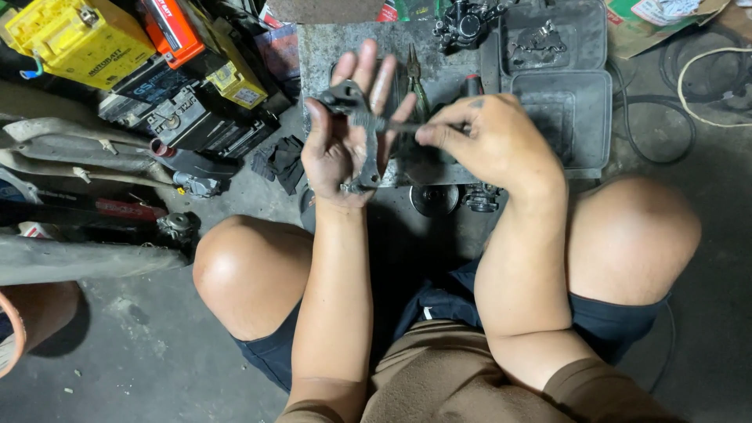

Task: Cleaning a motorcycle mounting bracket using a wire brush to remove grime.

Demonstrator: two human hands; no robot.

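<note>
My left hand [345, 133] is raised palm-up and holds a dark grey metal bracket [359, 137] lying across the palm, fingers spread above it. My right hand [489, 141] grips a thin dark tool [399, 125] whose tip points left and touches the bracket. Both hands hover over a worn metal plate [321, 47] on the floor, between my bare knees.
Green-handled pliers [415, 78] lie on the plate. A grey plastic tray [572, 94] with small metal parts sits to the right. Yellow and orange batteries [86, 39] and exhaust pipes [78, 149] crowd the left. Cables [705, 86] coil at the right. A round part [435, 200] lies below the plate.
</note>
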